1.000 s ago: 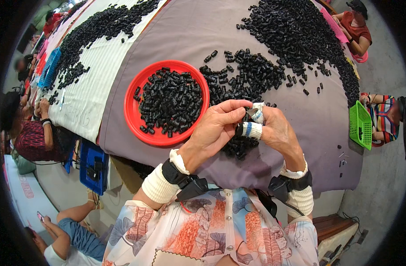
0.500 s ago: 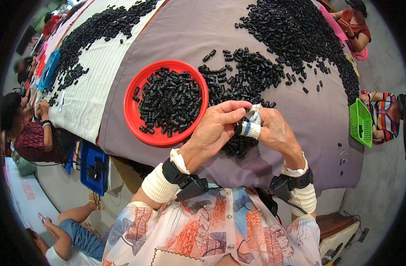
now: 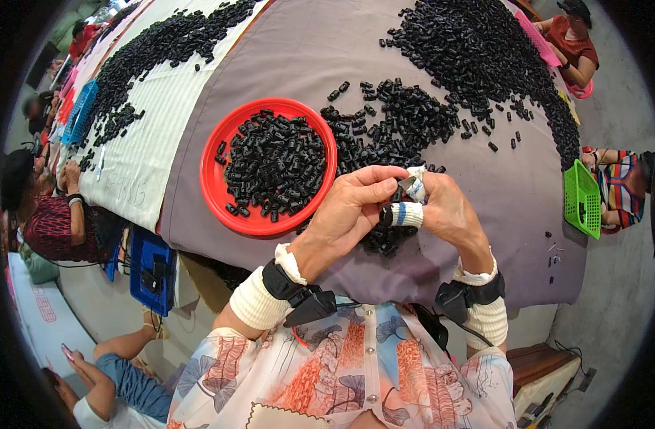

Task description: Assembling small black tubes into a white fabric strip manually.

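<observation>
- We look down at our two hands, meeting over the near side of a counter (image 3: 513, 239) covered in grey-mauve cloth.
- The step in hand seems to be close work on a single small black piece (image 3: 397, 194), held up between both hands.
- Our left hand (image 3: 352, 207) comes from the left, its thumb and forefinger pinched together on that piece.
- Our right hand (image 3: 447, 211) comes from the right, its fingers curled in around a thin grey sliver (image 3: 408, 183), perhaps a blade; white wraps (image 3: 407, 214) with blue stripes cover two of them.
- The piece lies just beyond the left thumb tip, beside the sliver; we cannot tell whether the two touch, since the fingers hide much of it.
- We judge that the next move calls for a firm left pinch and a small, controlled right-hand motion, with the sliver kept off the left thumb.
- To the left stands a round red tray (image 3: 208, 171) of black pieces; beyond our hands is a loose heap (image 3: 413, 118) of similar ones.
</observation>
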